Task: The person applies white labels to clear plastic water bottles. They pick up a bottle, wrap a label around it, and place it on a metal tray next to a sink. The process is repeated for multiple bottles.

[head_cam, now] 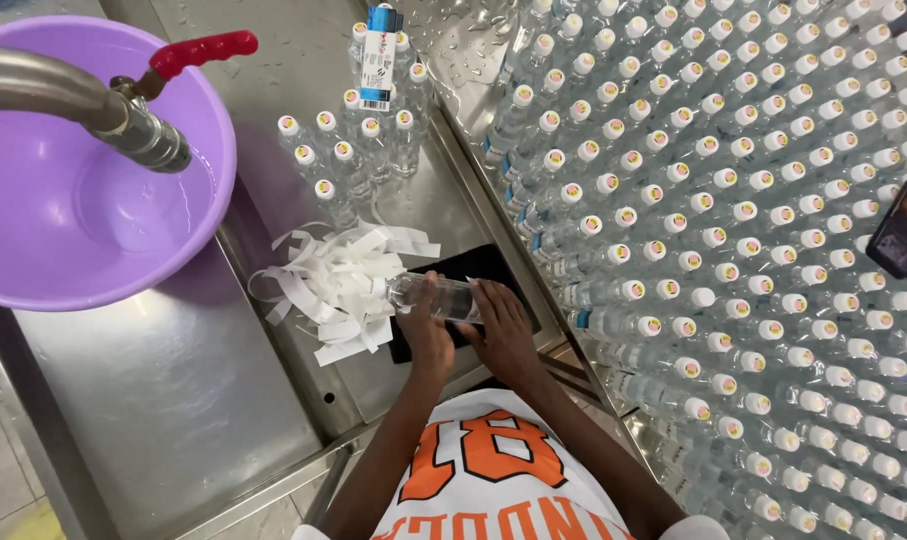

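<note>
A clear plastic bottle lies on its side over a black mat on the steel bench. My left hand grips the bottle from below near its left end. My right hand is wrapped over the bottle's right end. Just left of the bottle is a loose heap of white paper strips, touching the bottle's left end.
A purple basin with water sits at the left under a steel tap with a red handle. A small cluster of capped bottles stands behind. Several rows of capped bottles fill the right side; a dark phone lies on them.
</note>
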